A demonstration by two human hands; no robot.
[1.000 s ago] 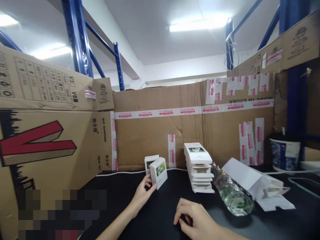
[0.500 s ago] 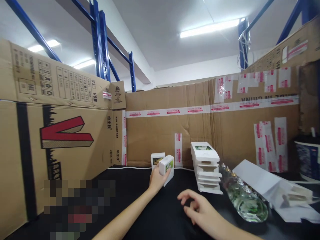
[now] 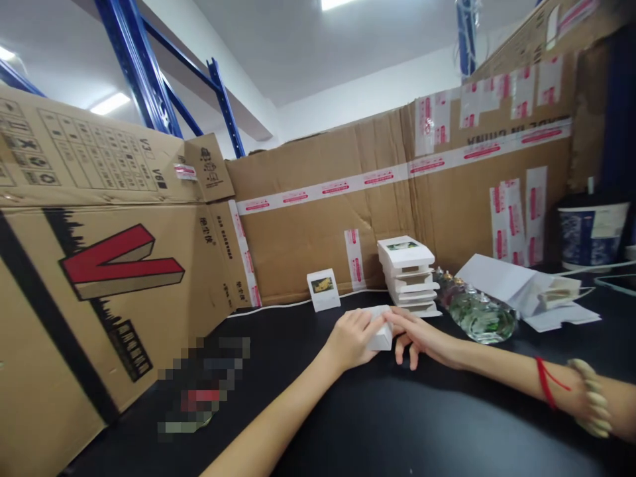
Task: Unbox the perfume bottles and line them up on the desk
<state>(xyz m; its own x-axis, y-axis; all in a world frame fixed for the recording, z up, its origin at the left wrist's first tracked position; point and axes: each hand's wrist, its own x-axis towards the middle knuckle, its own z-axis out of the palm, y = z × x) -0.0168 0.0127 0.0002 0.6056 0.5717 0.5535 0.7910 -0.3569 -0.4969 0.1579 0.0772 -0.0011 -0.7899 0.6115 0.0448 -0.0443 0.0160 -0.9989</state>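
My left hand (image 3: 350,339) is wrapped round a small white cardboard box (image 3: 381,338) just above the black table. My right hand (image 3: 422,336) meets the box's right end, its foremost fingertips on the edge there while the other fingers hang loosely below. Fingers cover much of the box, so whether its end flap is raised cannot be made out. Behind the hands, another white box (image 3: 325,301) with a yellow picture stands upright against the cardboard wall. A stack of white boxes (image 3: 405,255), some with flaps sticking out, rises just beyond my right hand.
Several clear glass bottles (image 3: 481,317) stand in a row right of the stack. Folded white paper packaging (image 3: 511,285) lies beyond them, near a blue-patterned cup (image 3: 591,232). Cardboard walls (image 3: 298,238) enclose the black table (image 3: 422,424). A blurred-out patch (image 3: 209,391) covers something at left.
My left hand has brought the small box rightward and nearer, away from the upright one. My right hand has come up to its end. The camera view has tilted down and turned.
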